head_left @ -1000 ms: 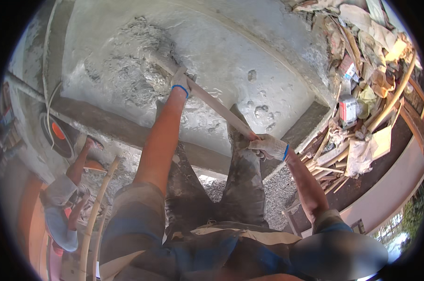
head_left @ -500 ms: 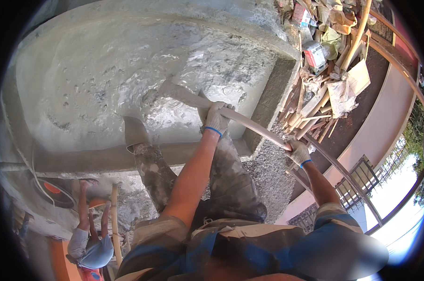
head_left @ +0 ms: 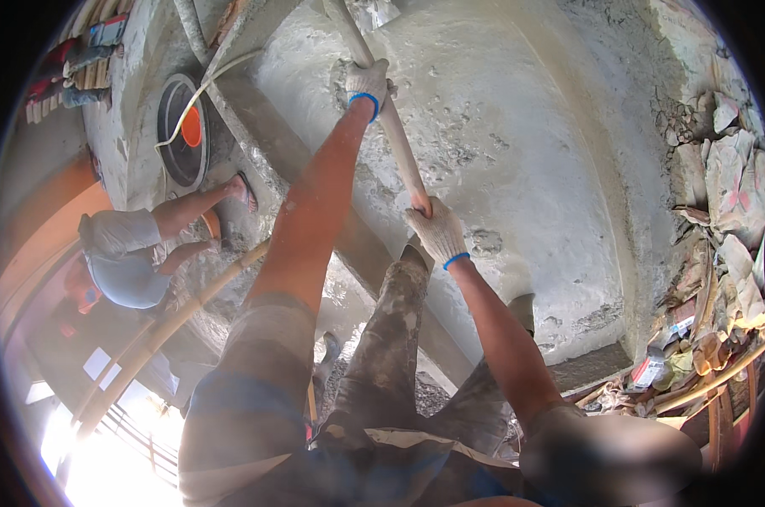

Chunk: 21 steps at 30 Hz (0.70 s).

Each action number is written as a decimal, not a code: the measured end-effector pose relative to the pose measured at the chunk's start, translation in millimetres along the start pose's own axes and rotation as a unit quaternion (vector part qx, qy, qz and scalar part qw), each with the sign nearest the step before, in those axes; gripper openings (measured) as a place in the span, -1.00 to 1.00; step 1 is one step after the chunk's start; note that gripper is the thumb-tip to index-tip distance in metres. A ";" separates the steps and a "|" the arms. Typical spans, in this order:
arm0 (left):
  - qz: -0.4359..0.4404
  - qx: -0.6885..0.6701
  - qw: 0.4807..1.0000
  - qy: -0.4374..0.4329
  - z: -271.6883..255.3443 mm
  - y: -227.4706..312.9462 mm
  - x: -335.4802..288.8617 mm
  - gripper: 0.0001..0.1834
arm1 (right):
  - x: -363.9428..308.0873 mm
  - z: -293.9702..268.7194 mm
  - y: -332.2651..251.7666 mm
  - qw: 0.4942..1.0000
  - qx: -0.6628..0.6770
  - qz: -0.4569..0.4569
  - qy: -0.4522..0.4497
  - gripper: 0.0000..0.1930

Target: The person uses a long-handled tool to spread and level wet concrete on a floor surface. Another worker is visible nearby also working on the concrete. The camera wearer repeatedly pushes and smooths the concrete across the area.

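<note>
My left hand (head_left: 367, 83), in a cement-smeared knit glove with a blue cuff, is closed around a long wooden tool handle (head_left: 397, 139) well ahead of me. Nearer, my right hand (head_left: 440, 232) wears the same kind of glove and grips the handle's near end. The handle slants up and slightly left, running out at the top of the view, so the tool's head is hidden. Beneath it spreads wet grey cement (head_left: 484, 144) in a large walled trough (head_left: 268, 127). My legs, in mud-stained trousers (head_left: 382, 346), reach down to boots at the cement.
Left of the trough wall stands a black round tub (head_left: 167, 135) with an orange container (head_left: 191, 127) and a pale hose (head_left: 217, 76). Another person (head_left: 133, 262) is bent over nearby, beside a wooden pole (head_left: 179, 329). Torn bags and scrap wood (head_left: 712, 313) lie at the right.
My view has swung left toward the tub and the other person. The handle, which lay across me to the right, now points ahead, and both hands still hold it.
</note>
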<state>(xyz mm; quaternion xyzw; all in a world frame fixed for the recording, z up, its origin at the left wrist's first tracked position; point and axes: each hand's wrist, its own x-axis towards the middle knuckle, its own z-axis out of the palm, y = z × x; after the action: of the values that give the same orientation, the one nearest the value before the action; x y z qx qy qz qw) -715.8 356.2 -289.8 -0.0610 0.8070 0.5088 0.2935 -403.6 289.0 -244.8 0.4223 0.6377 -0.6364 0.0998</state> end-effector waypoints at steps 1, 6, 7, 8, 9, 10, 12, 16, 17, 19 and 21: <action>0.014 0.048 0.998 0.023 -37.4 8.5 34.1 -0.55 | 26.3 29.7 -48.8 0.995 0.077 0.012 -0.060 -0.59; -0.087 0.311 0.945 -0.053 -118.3 -15.0 83.1 -0.63 | 29.2 148.5 -135.7 0.944 0.308 0.109 -0.056 -0.67; -0.141 0.337 0.929 -0.060 -151.5 -52.9 66.4 -0.65 | -0.4 156.1 -140.2 0.932 0.297 0.174 -0.112 -0.68; -0.138 0.343 0.926 -0.082 -159.0 -89.2 50.1 -0.67 | -19.6 162.7 -124.6 0.941 0.270 0.185 -0.092 -0.68; -0.197 0.324 0.923 -0.067 -175.2 -124.6 29.1 -0.68 | -43.7 154.5 -124.6 0.927 0.284 0.221 -0.107 -0.70; -0.225 0.290 0.927 -0.075 -187.2 -154.3 8.9 -0.70 | -64.0 135.6 -125.9 0.911 0.298 0.256 -0.123 -0.71; -0.279 0.258 0.919 -0.102 -176.1 -189.8 -20.7 -0.72 | -80.3 101.6 -118.3 0.874 0.323 0.326 -0.156 -0.72; -0.340 0.142 0.929 -0.043 -108.4 -199.0 -100.8 -0.76 | -102.6 3.6 -93.5 0.838 0.339 0.386 -0.187 -0.70; -0.342 0.084 0.936 -0.007 -87.4 -197.8 -129.7 -0.75 | -117.5 -22.6 -75.5 0.815 0.383 0.383 -0.207 -0.70; -0.330 -0.036 0.943 -0.012 -51.2 -194.6 -201.9 -0.77 | -164.1 -73.6 -27.6 0.862 0.283 0.375 -0.191 -0.69; -0.368 -0.103 0.924 0.004 -17.8 -167.6 -281.9 -0.76 | -218.5 -113.0 1.6 0.909 0.129 0.361 -0.166 -0.69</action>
<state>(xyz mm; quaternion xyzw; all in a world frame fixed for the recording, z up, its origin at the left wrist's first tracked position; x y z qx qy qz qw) -425.4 204.9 -264.9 -0.3851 0.6725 0.4449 0.4489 -220.0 300.2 -81.4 0.5210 0.3284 -0.6945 0.3720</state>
